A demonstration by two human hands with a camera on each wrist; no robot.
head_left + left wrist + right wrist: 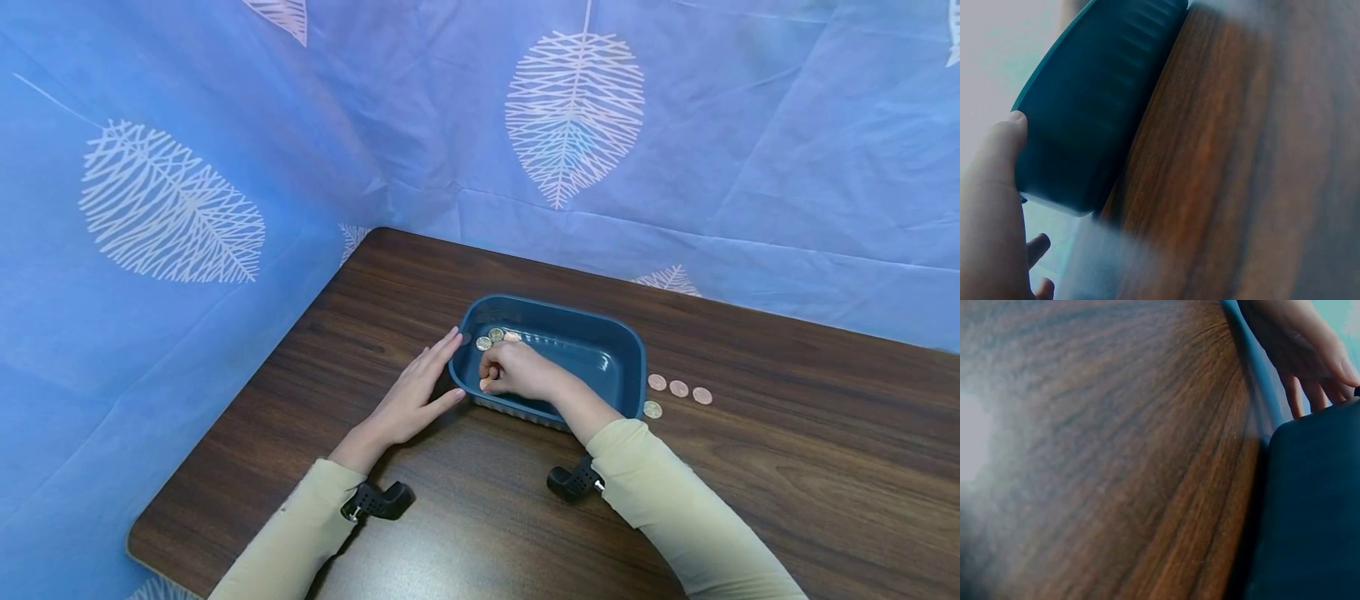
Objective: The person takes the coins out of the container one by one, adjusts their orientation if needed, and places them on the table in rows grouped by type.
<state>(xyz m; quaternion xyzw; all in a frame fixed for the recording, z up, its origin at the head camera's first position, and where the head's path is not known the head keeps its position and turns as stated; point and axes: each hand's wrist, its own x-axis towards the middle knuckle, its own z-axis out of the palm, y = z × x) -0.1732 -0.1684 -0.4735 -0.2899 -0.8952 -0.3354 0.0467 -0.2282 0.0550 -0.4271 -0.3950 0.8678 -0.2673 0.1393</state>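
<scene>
A dark blue plastic basin (558, 312) with rounded corners sits on the wooden table. Inside its left end, my right hand (521, 371) reaches down with curled fingers and pinches a coin (485, 383) at the fingertips. Just beyond that hand, a gold-coloured coin (483, 343) and a few others lie on the basin floor. My left hand (412, 396) touches the basin's left end with fingers straight; in the left wrist view its thumb (1007, 144) lies against the outer wall. The right wrist view shows the basin's outside (1316, 506), not the right fingers.
Right of the basin, three copper-coloured coins (678, 388) lie in a row on the table (787, 450). Closer to me is a gold-coloured coin (652, 409) beside the basin wall. Blue cloth (450, 108) with white leaf prints hangs behind and to the left.
</scene>
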